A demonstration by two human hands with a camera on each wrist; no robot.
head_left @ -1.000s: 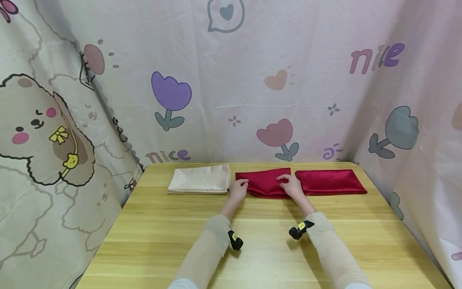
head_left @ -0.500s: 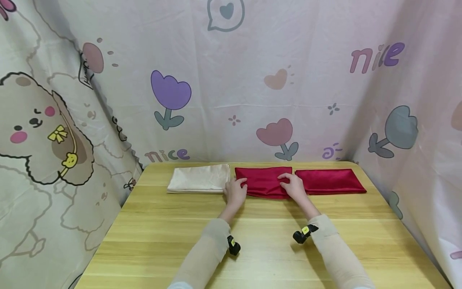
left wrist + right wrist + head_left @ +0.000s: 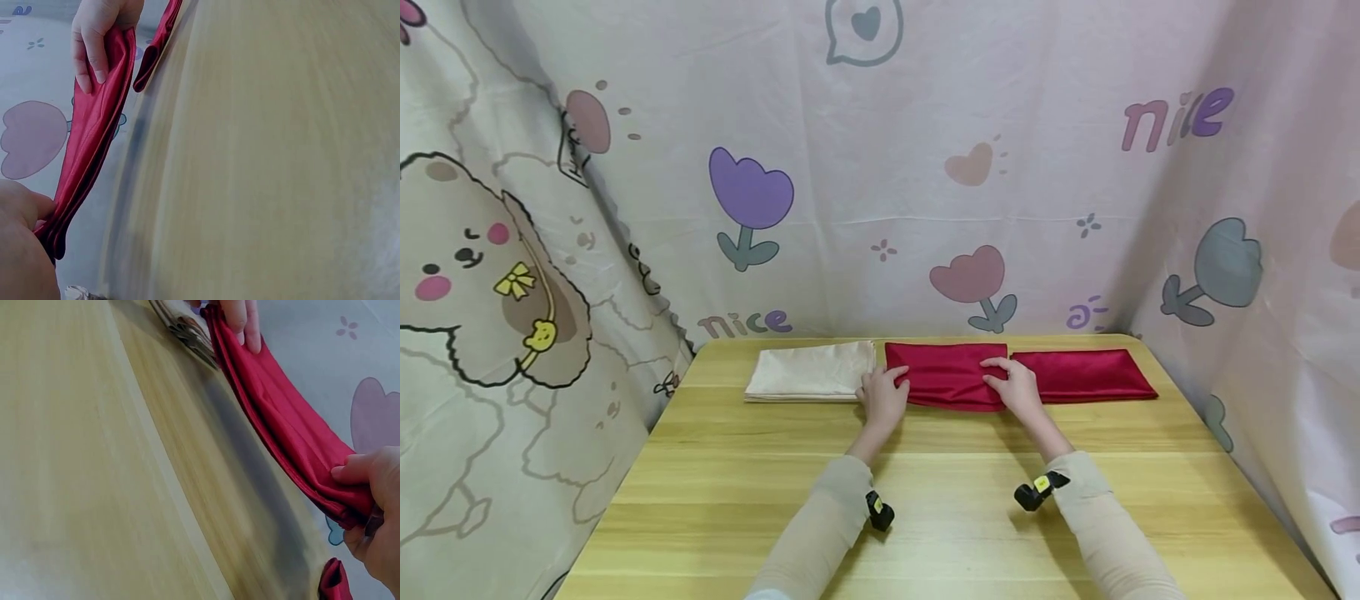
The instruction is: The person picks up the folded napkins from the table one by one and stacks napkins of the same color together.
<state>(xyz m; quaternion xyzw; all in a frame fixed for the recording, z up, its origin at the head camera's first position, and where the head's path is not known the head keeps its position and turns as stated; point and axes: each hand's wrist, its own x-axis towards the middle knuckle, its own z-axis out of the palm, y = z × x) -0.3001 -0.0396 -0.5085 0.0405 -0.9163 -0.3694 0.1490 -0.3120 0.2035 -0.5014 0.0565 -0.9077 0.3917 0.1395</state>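
A folded red satin cloth is stretched between both hands at the middle of the table's far side. My left hand pinches its left end, and my right hand grips the right end with thumb and fingers. In the left wrist view the layered red cloth hangs slightly slack, its folded edges turned toward the table. A shadow lies on the wood below the cloth in the right wrist view, so it is lifted. Some fingertips are hidden behind the fabric.
A folded cream cloth lies just left of the left hand. Right of the right hand lies another folded red cloth. Behind the wooden table hangs a printed curtain. Black cameras sit on both wrists.
The held red cloth has become straighter and rectangular, its left top corner rising. My left hand has shifted slightly left, with its fingers more spread; the right hand has moved little.
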